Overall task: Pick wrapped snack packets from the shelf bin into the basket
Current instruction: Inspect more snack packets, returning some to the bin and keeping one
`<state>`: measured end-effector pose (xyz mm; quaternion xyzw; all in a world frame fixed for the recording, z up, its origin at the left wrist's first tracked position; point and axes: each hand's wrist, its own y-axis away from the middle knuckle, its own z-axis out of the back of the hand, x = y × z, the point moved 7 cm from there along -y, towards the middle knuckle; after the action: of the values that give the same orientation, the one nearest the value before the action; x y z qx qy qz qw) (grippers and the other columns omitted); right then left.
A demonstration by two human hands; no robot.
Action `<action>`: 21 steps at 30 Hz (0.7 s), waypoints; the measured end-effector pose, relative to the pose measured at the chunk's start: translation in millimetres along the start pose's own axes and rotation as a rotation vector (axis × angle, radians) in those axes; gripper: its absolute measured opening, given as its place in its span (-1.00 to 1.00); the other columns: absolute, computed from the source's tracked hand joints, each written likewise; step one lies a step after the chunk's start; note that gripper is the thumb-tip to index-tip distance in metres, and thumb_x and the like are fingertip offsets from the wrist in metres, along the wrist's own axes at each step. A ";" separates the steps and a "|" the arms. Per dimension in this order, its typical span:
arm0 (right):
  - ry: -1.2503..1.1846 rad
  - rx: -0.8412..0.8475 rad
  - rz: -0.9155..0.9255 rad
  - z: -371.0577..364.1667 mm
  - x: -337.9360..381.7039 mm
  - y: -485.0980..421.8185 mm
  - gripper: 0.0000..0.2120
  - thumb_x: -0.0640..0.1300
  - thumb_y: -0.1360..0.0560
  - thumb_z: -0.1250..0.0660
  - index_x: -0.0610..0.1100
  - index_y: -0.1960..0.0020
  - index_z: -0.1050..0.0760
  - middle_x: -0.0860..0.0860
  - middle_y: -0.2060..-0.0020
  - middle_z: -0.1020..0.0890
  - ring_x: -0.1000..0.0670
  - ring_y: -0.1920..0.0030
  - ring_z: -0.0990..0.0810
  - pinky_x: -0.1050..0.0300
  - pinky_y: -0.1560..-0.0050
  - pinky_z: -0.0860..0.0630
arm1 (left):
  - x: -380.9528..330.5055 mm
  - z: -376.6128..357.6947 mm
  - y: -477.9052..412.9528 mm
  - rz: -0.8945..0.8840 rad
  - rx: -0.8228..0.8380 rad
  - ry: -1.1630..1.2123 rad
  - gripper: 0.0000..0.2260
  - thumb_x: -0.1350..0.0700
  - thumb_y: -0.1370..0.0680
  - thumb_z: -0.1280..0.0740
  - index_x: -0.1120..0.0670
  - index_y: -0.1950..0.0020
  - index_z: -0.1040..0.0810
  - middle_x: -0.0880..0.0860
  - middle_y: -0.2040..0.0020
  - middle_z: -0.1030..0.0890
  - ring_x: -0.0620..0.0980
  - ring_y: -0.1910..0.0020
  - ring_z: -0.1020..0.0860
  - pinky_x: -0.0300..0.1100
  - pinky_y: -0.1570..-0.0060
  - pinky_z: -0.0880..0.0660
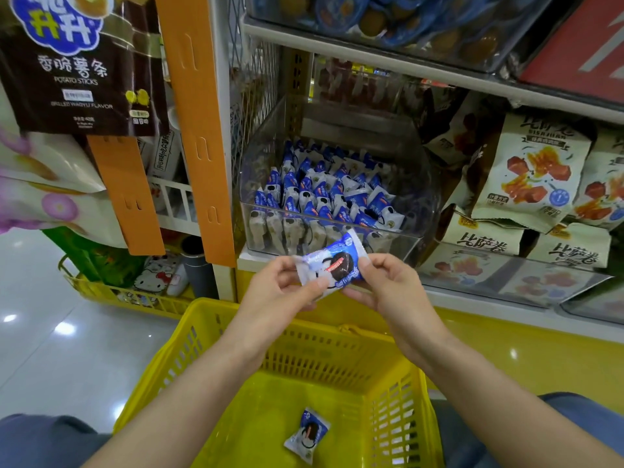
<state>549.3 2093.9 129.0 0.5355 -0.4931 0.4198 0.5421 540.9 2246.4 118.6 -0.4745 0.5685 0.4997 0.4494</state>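
Observation:
A blue-and-white wrapped snack packet (334, 263) hangs in the air in front of the shelf, above the yellow basket (209, 336). My left hand (283, 288) pinches its left end and my right hand (381, 282) pinches its right end. Behind them a clear plastic shelf bin (415, 197) holds several more of the same packets (324, 194). One packet (307, 434) lies on the floor of the basket.
Cream snack bags (533, 177) fill the shelf to the right of the bin. An orange upright (199, 130) and a hanging brown potato-stick bag (81, 65) stand at the left. A second yellow basket (135, 295) with goods sits on the glossy floor at the left.

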 end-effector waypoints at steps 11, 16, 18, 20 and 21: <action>0.597 0.230 0.124 -23.2 -1.5 9.1 -0.60 -0.12 -0.41 -0.44 0.04 -0.16 -0.35 0.13 0.02 -0.57 0.11 -0.01 -0.58 0.07 -0.08 -0.54 | -16.5 11.8 -1.5 -0.153 -0.073 -0.153 -0.89 0.16 -0.48 -0.37 0.19 0.07 -0.55 0.10 0.11 -0.65 0.00 0.09 -0.59 -0.11 0.01 -0.52; 0.463 0.272 0.040 -21.7 -3.7 7.1 -0.79 -0.11 -0.41 -0.43 -0.07 0.01 -0.48 0.03 0.13 -0.63 0.07 0.26 -0.66 0.19 0.20 -0.61 | -14.8 13.0 -2.2 -0.148 -0.077 -0.043 -0.90 0.14 -0.51 -0.32 0.15 0.11 -0.57 0.03 0.22 -0.65 -0.06 0.20 -0.59 -0.18 0.07 -0.55; 0.328 0.334 -0.069 -26.0 -10.0 9.4 -0.80 -0.15 -0.42 -0.42 -0.13 0.00 -0.48 -0.01 0.15 -0.64 0.09 0.32 -0.65 0.26 0.25 -0.60 | -14.2 17.2 -3.5 -0.153 -0.119 -0.009 -0.87 0.15 -0.53 -0.30 0.18 0.12 -0.58 0.09 0.23 -0.63 -0.03 0.20 -0.56 -0.07 0.04 -0.53; 0.450 0.332 -0.021 -26.5 -11.0 10.2 -0.80 -0.10 -0.42 -0.42 -0.08 -0.01 -0.48 0.00 0.11 -0.65 0.09 0.19 -0.65 0.24 0.13 -0.59 | -16.2 20.5 -3.8 -0.186 -0.153 -0.052 -0.88 0.14 -0.52 -0.31 0.15 0.16 -0.59 0.09 0.26 -0.63 -0.04 0.24 -0.56 -0.08 0.10 -0.53; 0.591 0.300 0.070 -25.3 -8.0 9.6 -0.77 -0.05 -0.42 -0.42 -0.04 -0.04 -0.47 0.04 0.06 -0.64 0.11 0.08 -0.62 0.23 0.03 -0.56 | -17.8 21.4 -3.8 -0.216 -0.158 -0.101 -0.89 0.14 -0.51 -0.32 0.11 0.19 -0.59 0.03 0.29 -0.63 -0.10 0.27 -0.56 -0.15 0.16 -0.52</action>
<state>540.8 2120.4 124.3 0.4472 -0.2653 0.6434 0.5619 548.1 2269.1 133.5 -0.5411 0.4495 0.5150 0.4898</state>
